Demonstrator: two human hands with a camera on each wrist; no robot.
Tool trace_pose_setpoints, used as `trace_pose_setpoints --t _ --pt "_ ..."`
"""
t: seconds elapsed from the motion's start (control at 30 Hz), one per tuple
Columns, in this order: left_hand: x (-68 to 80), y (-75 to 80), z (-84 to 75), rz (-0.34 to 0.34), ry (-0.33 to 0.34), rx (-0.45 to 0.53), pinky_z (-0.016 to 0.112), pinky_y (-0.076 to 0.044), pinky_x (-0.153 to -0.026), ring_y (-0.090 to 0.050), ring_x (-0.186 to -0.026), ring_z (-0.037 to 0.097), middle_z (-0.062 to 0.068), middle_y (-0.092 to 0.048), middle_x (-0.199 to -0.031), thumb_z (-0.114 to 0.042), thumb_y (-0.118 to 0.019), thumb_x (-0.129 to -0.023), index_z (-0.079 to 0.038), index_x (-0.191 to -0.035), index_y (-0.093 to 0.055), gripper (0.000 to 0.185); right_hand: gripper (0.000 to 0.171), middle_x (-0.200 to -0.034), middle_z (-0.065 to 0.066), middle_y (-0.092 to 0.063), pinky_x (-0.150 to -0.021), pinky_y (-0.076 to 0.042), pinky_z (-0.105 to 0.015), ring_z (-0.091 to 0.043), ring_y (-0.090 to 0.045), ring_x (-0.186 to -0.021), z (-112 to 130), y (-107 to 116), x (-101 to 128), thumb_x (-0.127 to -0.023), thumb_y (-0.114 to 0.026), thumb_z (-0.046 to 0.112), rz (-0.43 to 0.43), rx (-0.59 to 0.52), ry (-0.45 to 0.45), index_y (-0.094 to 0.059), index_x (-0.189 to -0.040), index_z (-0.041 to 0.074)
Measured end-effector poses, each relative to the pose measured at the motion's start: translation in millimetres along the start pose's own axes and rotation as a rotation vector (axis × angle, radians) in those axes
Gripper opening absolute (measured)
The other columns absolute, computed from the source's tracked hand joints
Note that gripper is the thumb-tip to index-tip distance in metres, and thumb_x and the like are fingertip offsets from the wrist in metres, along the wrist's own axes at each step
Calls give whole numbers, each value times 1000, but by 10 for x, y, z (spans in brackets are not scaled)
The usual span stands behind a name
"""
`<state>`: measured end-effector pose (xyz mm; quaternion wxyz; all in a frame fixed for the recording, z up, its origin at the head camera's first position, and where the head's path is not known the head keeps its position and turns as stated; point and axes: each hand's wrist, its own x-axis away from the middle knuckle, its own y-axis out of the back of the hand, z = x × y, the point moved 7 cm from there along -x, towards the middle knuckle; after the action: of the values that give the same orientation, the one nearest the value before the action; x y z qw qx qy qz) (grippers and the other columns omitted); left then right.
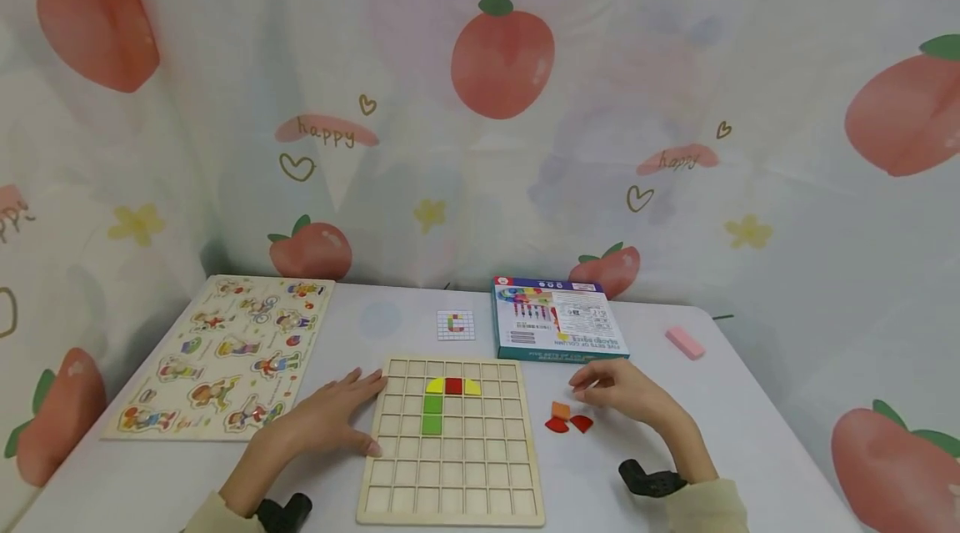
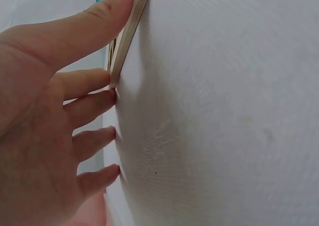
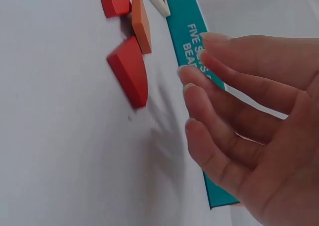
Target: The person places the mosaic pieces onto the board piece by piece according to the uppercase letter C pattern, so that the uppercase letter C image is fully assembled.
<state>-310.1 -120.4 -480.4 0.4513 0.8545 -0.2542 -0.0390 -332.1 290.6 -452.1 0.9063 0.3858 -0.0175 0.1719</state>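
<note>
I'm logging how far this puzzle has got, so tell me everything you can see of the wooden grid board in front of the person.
The wooden grid board is a pale, square tray of small square cells lying flat on the white table. Five coloured pieces sit in it: yellow, red and yellow along the second row, with two green ones stacked below the left yellow. The other cells are bare. The left hand rests against its left edge, thumb touching the rim.

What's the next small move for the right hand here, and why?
Probably lower the right hand onto the orange piece and pinch it. The hand hovers open and holds nothing, the loose pieces lie just beside its fingertips, the left hand rests against the grid board, and most cells are unfilled.
</note>
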Motion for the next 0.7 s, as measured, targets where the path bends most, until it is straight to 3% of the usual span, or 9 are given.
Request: trace_pose_setpoints --t 0.37,0.7 --pt "46 18 -69 11 13 -2 65 -18 -125 -22 -156 44 10 -37 -166 -41 -89 -75 -7 -156 -45 98 20 -100 -7 -73 -70 -56 -24 -20 -62 -85 -123 -63 109 -93 -72 9 58 -75 -12 -73 -110 0" --pt "42 28 -69 2 18 9 66 -18 -124 -22 -155 45 10 -39 -165 -41 -90 -73 -8 -155 -46 99 22 -94 -2 -70 -73 -53 -19 -18 -59 -86 -159 -149 169 -89 -79 16 38 -26 -50 -74 -107 5"
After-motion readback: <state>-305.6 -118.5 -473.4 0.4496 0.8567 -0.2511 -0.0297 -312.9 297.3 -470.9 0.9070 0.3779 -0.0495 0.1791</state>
